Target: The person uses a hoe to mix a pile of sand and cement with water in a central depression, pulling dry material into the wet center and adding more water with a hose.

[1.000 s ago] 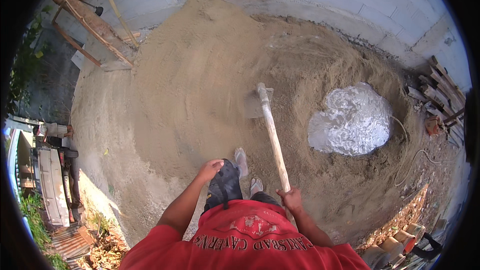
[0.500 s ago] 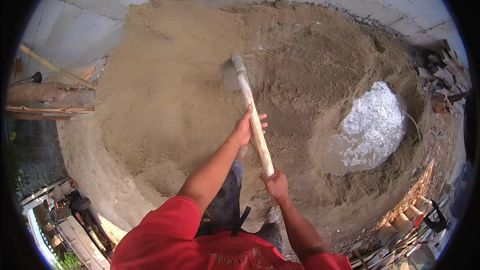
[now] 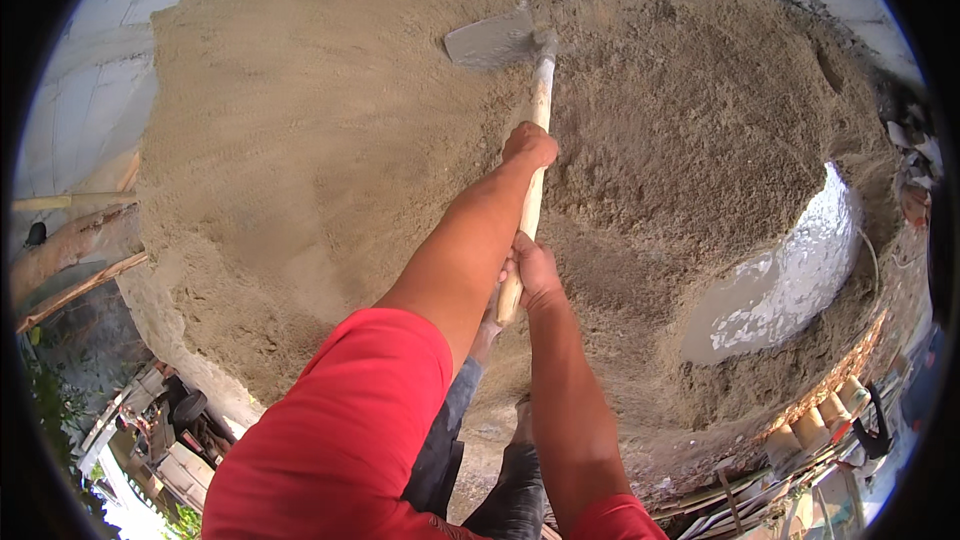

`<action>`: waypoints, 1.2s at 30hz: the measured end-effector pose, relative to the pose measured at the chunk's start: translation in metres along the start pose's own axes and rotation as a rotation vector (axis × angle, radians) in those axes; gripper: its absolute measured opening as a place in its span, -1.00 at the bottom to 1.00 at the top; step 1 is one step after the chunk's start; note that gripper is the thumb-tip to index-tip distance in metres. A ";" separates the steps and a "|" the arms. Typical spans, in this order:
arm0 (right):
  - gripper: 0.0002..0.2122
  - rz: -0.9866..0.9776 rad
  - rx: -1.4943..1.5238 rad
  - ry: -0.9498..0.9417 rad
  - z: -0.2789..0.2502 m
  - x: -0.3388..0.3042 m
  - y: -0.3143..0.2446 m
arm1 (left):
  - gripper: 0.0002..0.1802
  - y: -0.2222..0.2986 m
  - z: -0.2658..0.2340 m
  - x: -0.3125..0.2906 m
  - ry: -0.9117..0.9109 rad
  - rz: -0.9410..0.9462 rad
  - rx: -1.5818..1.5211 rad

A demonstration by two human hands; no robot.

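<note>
Both hands are on the pale wooden handle of a hoe, held out in front of me. My left hand is wrapped round the handle about midway up. Closer to me, my right hand grips near the handle's butt end. The wide grey metal blade is at the far end and turned to the left, over the brown sand pile. Whether the blade touches the sand, I cannot tell. Darker, coarser sand spreads to the right of the handle.
At the right, a hollow in the sand holds shiny grey water, with a thin hose at its edge. Pale walls stand behind. Wooden poles lie at the left, clay-coloured cylinders and scrap at the lower right.
The hoe has moved farther out and slightly right, its blade now broadside to the left. My left arm reaches farther forward, and my right hand is higher. The view has shifted too.
</note>
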State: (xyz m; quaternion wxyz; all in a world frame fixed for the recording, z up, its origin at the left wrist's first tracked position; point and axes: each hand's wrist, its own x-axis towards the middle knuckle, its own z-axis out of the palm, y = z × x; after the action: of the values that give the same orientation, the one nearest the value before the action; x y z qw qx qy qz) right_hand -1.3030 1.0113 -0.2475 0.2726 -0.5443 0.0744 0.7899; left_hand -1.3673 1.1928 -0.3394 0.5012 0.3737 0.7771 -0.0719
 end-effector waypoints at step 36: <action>-0.86 0.064 -0.236 -0.003 -0.098 -0.205 0.096 | -0.39 -0.122 0.107 -0.234 0.017 0.055 -0.389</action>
State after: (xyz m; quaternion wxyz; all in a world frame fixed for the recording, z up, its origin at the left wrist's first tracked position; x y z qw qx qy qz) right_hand -1.2184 0.8183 -0.1188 0.1815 -0.5687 -0.0024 0.8023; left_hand -1.3181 0.9352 -0.2291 0.5593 0.2914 0.7700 0.0964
